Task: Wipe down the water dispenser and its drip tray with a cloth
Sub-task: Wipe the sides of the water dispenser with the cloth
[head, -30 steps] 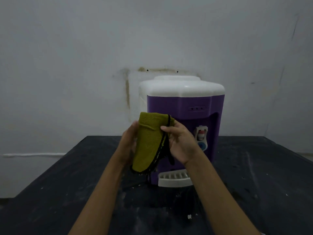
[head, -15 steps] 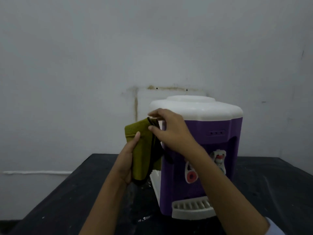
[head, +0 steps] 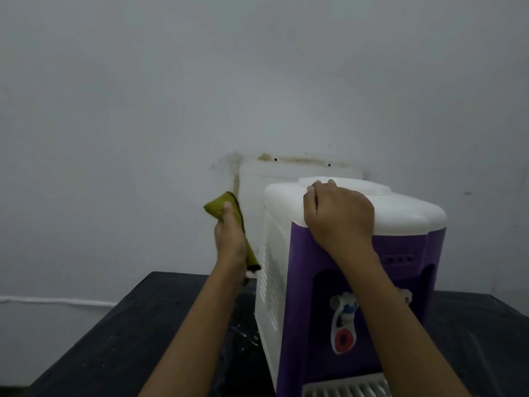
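Soft olive cloth (head: 221, 206), folded and limp, is gripped in the left hand (head: 230, 242) just beside the water dispenser (head: 303, 282) on the table (head: 128, 325), whose light, slick plastic body likely needs the right hand (head: 337, 216) curled over its lid (head: 406, 213).

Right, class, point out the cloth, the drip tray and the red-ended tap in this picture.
cloth (head: 218, 206): head view, on its folded olive upper end.
drip tray (head: 343, 389): head view, on its white slotted grille.
red-ended tap (head: 342, 338): head view, on the red disc at its lower end.
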